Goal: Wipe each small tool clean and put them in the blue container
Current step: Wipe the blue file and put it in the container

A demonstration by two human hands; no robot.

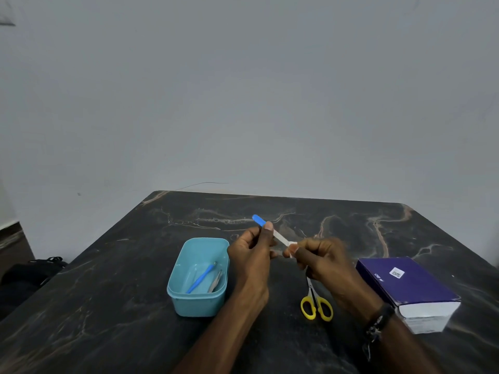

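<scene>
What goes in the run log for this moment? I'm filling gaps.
left hand holds blue-handled tool | right hand wipes it with tissue | blue container: two tools | scissors on table

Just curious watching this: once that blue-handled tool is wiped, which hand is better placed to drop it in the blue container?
Probably the left hand: it grips the blue-handled tool and is right beside the blue container. The right hand pinches the wipe, farther away.

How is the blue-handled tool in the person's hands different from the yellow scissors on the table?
The blue-handled tool is held off the table by the left hand and right hand; the yellow scissors lie untouched on the dark table. The tool is one straight stick; the scissors have two loop handles. Both remain outside the blue container.
</scene>
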